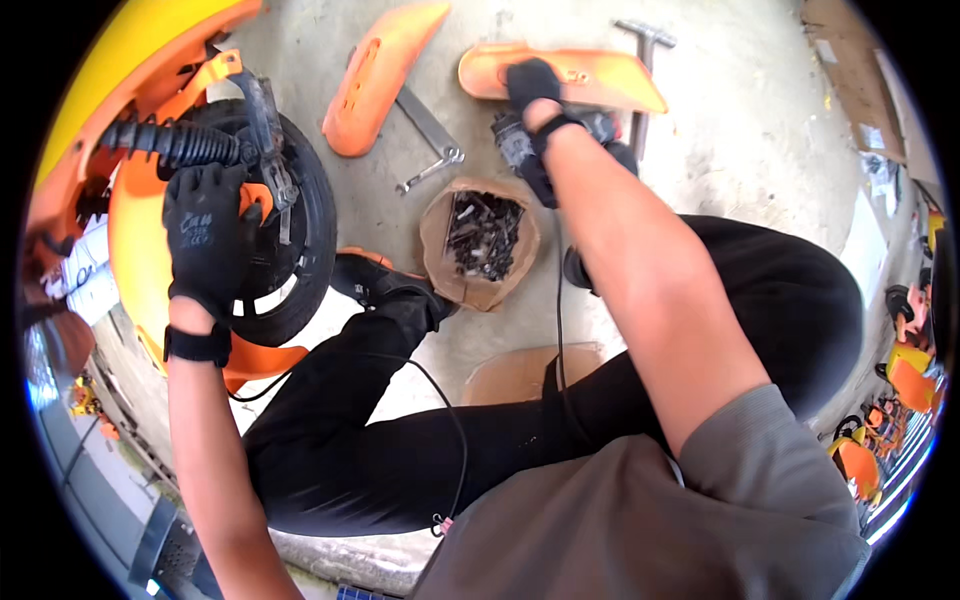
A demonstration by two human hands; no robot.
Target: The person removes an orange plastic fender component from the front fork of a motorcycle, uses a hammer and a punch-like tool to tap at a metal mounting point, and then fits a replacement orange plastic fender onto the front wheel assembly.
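My gloved left hand [205,225] curls over an orange bracket [256,200] on the orange vehicle [137,270], beside a black coil-spring shock [172,142] and a black-tyred wheel [305,300]. My gloved right hand [532,88] is at a long orange panel [620,85] at the top, its fingers bent onto it and partly hidden. Just below lie dark tool-like objects [515,140] with a cable, too obscured to name. A paper bag [445,280] of small dark metal hardware sits between my legs.
A second orange panel [365,95], a flat metal bar [425,120], a wrench [425,172] and a T-handled tool [644,38] lie on the concrete floor. Cardboard [490,375] is under my leg. Several orange-and-yellow machines [912,380] line the right edge. A cable crosses my legs.
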